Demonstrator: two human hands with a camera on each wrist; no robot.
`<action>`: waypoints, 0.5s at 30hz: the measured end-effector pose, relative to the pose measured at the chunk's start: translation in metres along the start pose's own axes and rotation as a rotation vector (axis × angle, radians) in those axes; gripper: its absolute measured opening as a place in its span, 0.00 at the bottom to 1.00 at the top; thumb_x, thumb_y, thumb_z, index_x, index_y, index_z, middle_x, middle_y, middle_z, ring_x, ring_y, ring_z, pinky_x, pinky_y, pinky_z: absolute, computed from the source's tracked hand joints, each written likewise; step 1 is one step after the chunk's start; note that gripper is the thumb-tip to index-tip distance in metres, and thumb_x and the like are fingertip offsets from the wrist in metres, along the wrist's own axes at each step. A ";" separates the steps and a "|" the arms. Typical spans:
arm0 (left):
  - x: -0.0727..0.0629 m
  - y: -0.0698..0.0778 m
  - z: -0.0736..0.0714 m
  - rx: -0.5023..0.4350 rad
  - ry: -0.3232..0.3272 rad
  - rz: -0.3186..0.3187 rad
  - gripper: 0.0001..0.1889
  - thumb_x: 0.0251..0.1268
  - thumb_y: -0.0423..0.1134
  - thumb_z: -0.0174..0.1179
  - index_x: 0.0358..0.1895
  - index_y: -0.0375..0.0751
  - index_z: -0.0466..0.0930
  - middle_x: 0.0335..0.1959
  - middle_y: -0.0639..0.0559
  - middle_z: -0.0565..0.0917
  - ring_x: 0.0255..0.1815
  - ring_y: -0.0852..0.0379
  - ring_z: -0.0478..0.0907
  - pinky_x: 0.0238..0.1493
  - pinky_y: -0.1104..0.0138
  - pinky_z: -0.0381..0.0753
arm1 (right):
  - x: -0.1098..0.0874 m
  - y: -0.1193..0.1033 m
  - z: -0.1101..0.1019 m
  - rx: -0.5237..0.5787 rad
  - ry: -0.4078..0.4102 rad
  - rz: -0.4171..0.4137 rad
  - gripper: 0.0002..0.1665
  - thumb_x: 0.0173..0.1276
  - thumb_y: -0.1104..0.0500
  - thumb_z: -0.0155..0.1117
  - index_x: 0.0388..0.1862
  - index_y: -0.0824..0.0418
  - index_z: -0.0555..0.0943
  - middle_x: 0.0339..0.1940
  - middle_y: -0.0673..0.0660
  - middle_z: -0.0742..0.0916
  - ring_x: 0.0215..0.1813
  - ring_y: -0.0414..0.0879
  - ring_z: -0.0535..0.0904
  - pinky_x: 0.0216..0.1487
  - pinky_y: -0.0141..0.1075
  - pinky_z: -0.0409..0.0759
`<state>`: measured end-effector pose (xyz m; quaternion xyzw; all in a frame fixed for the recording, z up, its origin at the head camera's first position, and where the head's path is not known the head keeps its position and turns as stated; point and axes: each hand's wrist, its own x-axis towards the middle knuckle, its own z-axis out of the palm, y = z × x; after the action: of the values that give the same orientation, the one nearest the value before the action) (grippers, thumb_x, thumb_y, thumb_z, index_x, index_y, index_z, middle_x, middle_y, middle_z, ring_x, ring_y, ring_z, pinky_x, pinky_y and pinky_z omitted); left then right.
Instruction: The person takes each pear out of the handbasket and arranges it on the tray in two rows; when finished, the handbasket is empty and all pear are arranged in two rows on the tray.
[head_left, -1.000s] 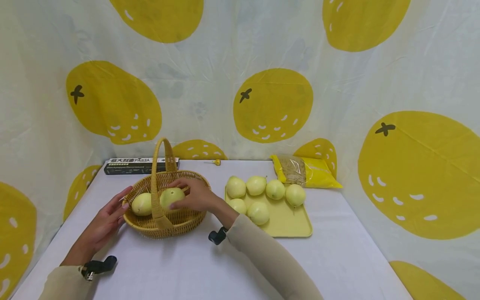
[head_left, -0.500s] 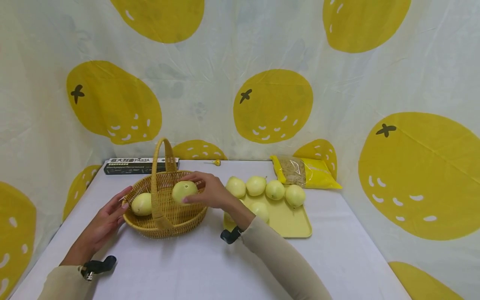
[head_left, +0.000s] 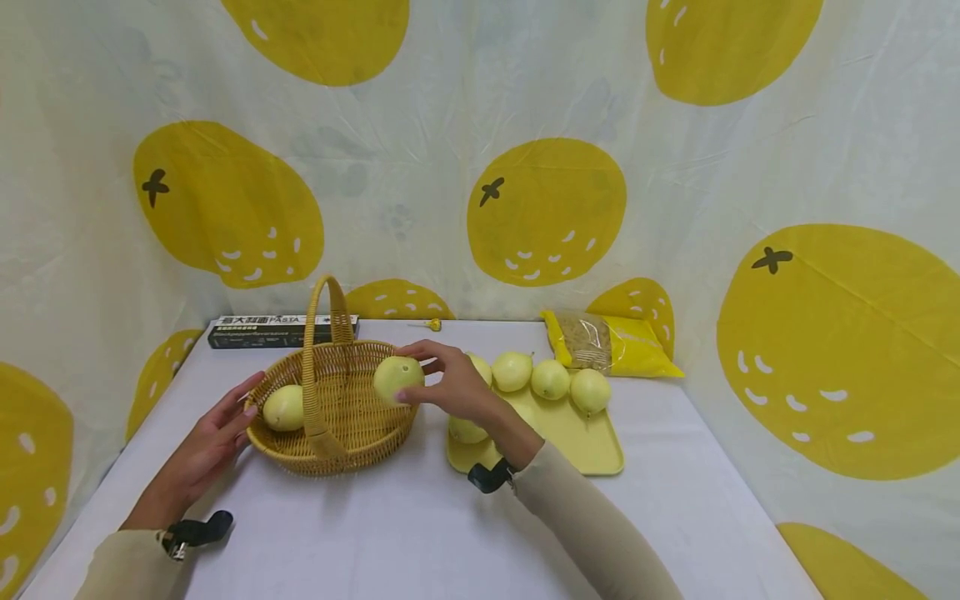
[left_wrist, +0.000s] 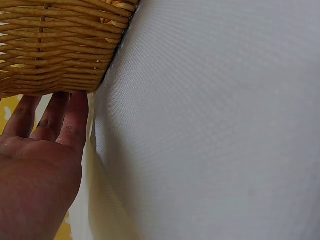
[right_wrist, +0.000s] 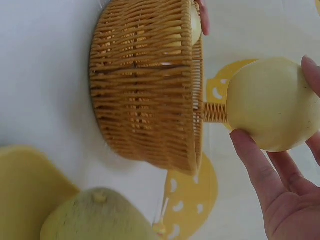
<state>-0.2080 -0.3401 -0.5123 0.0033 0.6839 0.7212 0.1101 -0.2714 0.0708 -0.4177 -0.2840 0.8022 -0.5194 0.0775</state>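
A woven wicker basket [head_left: 360, 417] with a tall arched handle stands on the left of the table. One pale yellow-green pear [head_left: 283, 408] lies in its left half. My left hand [head_left: 206, 450] rests against the basket's left side; in the left wrist view its extended fingers [left_wrist: 72, 120] touch the wicker wall. My right hand [head_left: 461, 387] grips a second pear [head_left: 397, 380] between thumb and fingers, over the basket's right rim. From the right wrist view, this pear [right_wrist: 272, 105] is up above the rim, apart from the basket [right_wrist: 145, 85].
A yellow tray [head_left: 585, 446] with several pears [head_left: 551, 380] stands right of the basket, partly hidden by the right forearm. Behind are a black pasta box [head_left: 255, 335], a small yellow item [head_left: 433, 325] and a yellow bag [head_left: 637, 346]. A fruit-print curtain [head_left: 420, 208] hangs at the back.
My right hand has lifted the pear from inside the basket and carried it rightward to the right rim. My left hand and the basket have stayed put.
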 end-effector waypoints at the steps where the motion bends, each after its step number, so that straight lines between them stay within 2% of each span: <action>1: 0.000 0.000 0.000 -0.002 0.001 -0.001 0.39 0.85 0.48 0.55 0.88 0.70 0.43 0.91 0.57 0.30 0.91 0.39 0.28 0.58 0.84 0.80 | -0.002 0.001 -0.002 0.002 0.008 0.000 0.36 0.60 0.50 0.86 0.67 0.41 0.83 0.66 0.40 0.85 0.59 0.51 0.85 0.54 0.42 0.87; 6: 0.001 -0.002 -0.002 0.005 0.005 -0.005 0.39 0.84 0.49 0.55 0.88 0.71 0.44 0.91 0.58 0.31 0.91 0.40 0.28 0.58 0.84 0.80 | -0.011 0.006 -0.014 0.002 0.040 0.015 0.34 0.60 0.50 0.86 0.65 0.36 0.84 0.65 0.39 0.86 0.59 0.52 0.85 0.54 0.43 0.87; 15: 0.002 -0.003 -0.003 0.026 0.006 -0.007 0.39 0.84 0.50 0.55 0.87 0.71 0.44 0.91 0.56 0.30 0.90 0.38 0.29 0.58 0.84 0.80 | -0.031 0.013 -0.037 0.040 0.088 0.023 0.32 0.62 0.55 0.84 0.65 0.42 0.85 0.65 0.45 0.87 0.60 0.56 0.85 0.58 0.47 0.87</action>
<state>-0.2100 -0.3425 -0.5153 0.0003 0.6936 0.7118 0.1106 -0.2665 0.1206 -0.4177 -0.2501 0.7976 -0.5463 0.0540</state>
